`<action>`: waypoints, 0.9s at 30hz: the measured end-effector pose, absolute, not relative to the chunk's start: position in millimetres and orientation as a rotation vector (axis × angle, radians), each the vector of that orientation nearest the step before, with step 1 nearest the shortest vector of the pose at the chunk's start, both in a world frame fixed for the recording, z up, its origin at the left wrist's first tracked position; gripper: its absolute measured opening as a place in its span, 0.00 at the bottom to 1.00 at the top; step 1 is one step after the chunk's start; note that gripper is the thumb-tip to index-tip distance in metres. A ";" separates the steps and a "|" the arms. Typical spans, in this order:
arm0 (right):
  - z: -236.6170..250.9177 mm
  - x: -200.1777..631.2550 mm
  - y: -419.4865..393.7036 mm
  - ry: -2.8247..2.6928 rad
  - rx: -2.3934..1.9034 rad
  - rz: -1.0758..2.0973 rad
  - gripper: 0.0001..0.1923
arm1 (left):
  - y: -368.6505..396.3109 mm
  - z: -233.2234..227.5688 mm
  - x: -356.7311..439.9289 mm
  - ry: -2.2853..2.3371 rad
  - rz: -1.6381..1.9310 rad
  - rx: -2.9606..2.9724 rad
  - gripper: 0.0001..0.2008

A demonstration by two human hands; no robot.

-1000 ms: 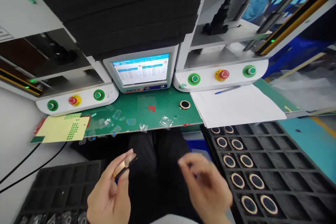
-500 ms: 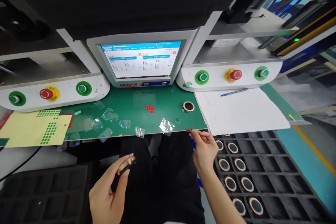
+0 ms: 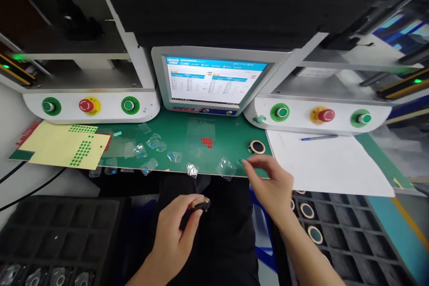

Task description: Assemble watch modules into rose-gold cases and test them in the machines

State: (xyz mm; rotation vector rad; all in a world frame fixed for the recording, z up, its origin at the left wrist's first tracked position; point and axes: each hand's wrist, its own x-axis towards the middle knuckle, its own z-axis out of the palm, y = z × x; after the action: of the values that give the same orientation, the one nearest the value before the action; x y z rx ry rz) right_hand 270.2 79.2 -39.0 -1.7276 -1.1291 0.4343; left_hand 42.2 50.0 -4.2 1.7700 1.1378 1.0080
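Your left hand [image 3: 174, 237] is low over your lap, thumb and fingertips closed on a small dark ring-shaped part [image 3: 200, 204] with a pale rim, held just below the front edge of the green mat [image 3: 187, 132]. Your right hand [image 3: 273, 183] is well apart from it, up at the mat's front edge, fingers loosely spread with the fingertips [image 3: 247, 166] touching or just above the surface; it grips nothing that can be seen. A second ring part [image 3: 257, 146] lies flat on the mat just beyond those fingertips, near the sheet of white paper [image 3: 328, 165]. A crumpled clear film scrap [image 3: 226, 167] sits just left of the right hand, and further film scraps [image 3: 149, 147] are scattered toward the yellow label sheet [image 3: 67, 145]. The held part is seen nearly edge-on and partly covered by your fingers, so its face cannot be made out. The right-hand tray [image 3: 365, 237] of ringed parts is partly hidden by your forearm and cut off at the lower frame edge; only a few parts show. The left-hand tray [image 3: 60, 232] is likewise cut off, and what sits in its lowest row appears to be clear wrapped pieces, though the view is poor there. The monitor [image 3: 214, 80] text is too small to read.
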 end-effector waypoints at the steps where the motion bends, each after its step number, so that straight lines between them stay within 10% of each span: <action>1: -34.5 265.2 97.2 -1.277 -1.733 0.475 0.06 | 51.4 -8.0 44.4 1.120 0.967 1.698 0.07; 27: -24.5 209.3 203.3 -2.273 -2.305 0.537 0.11 | 41.2 -46.5 29.9 1.128 0.634 1.105 0.09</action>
State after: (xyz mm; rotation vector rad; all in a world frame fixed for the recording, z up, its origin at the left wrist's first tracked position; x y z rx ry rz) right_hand 209.3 203.3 -24.5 -2.3049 -2.2735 0.5370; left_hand 29.9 41.2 -46.5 1.1049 1.1283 0.6341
